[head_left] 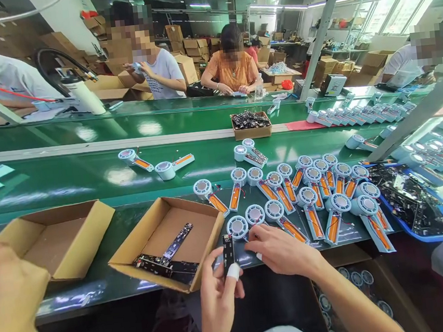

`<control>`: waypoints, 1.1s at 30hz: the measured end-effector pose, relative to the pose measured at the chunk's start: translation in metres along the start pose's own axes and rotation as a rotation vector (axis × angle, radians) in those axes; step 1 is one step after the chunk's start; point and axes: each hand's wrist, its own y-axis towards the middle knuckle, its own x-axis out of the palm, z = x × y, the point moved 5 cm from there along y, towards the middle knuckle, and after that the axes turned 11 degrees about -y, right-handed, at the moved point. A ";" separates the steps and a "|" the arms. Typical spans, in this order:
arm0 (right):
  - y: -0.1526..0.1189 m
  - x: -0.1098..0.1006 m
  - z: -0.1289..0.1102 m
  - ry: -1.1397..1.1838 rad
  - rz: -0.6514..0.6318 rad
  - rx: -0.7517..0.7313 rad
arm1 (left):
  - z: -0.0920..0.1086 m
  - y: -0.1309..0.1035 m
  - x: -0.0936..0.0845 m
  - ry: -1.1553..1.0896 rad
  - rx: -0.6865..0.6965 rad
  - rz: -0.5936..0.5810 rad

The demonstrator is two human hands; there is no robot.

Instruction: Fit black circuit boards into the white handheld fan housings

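My left hand [221,291] holds a narrow black circuit board [228,254] upright, with a white cover on the thumb tip. My right hand [278,249] is just to the right of it, fingers curled together by the light-blue handheld fan [255,215]; what they pinch is hidden. Another round fan head [237,227] sits right behind the board. Several more fans [338,204] lie to the right, their open handles showing orange strips. Left of my left hand, an open cardboard box [204,230] contains a few circuit boards [177,241].
A co-worker's hand [11,280] reaches in at the left edge, near a second cardboard box [68,248]. A blue tray [427,235] heaped with black boards stands at the right. Fans also lie on the green conveyor [69,175]. Several people sit across it.
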 end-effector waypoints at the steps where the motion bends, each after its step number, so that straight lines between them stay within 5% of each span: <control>1: 0.001 0.001 -0.001 -0.027 -0.007 -0.003 | -0.001 -0.001 -0.003 0.007 -0.002 0.002; 7: 0.008 0.008 0.000 -0.078 -0.043 -0.003 | 0.004 -0.006 -0.005 -0.026 -0.052 -0.029; 12: 0.003 0.008 0.020 0.439 0.223 0.158 | -0.001 -0.005 0.000 0.015 -0.057 -0.058; 17: 0.000 0.033 0.030 0.734 0.378 0.421 | -0.011 0.006 0.013 0.098 -0.033 -0.110; 22: 0.005 0.045 0.026 0.989 0.361 0.491 | 0.001 0.024 0.020 0.227 0.079 -0.072; 33: 0.006 0.040 0.014 1.133 0.317 0.594 | 0.016 0.028 0.022 0.329 0.216 -0.097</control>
